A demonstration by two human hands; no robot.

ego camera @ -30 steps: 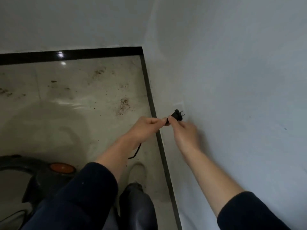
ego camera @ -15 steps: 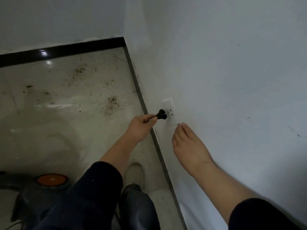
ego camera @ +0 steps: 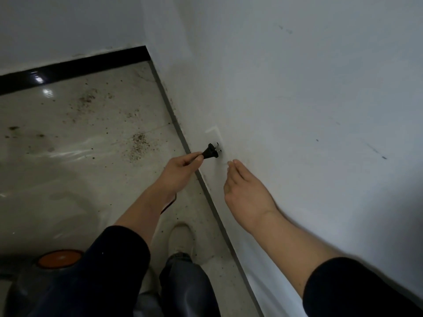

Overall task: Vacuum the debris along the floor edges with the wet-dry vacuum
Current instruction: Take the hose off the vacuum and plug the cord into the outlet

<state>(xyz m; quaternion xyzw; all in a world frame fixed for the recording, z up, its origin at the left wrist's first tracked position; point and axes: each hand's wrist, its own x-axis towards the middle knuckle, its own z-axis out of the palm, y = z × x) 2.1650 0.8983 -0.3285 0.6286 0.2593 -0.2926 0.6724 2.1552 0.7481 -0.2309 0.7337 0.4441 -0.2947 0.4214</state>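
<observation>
While the plug (ego camera: pixel 211 152) sits at the socket (ego camera: pixel 216 136), not pushed home, progress: setup only.
Left hand (ego camera: pixel 180 168): pinches the plug's base.
Right hand (ego camera: pixel 247 191): relaxed, empty, beside the wall (ego camera: pixel 297 110).
Vacuum (ego camera: pixel 59 259): lower left, on the floor (ego camera: pixel 68 179).
Debris (ego camera: pixel 139 145): scattered by the skirting (ego camera: pixel 176 124), uncollected.

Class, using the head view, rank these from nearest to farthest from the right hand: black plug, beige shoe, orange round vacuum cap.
1. Black plug, just up-left of the right hand.
2. Beige shoe, below on the floor.
3. Orange round vacuum cap, far lower left.
</observation>
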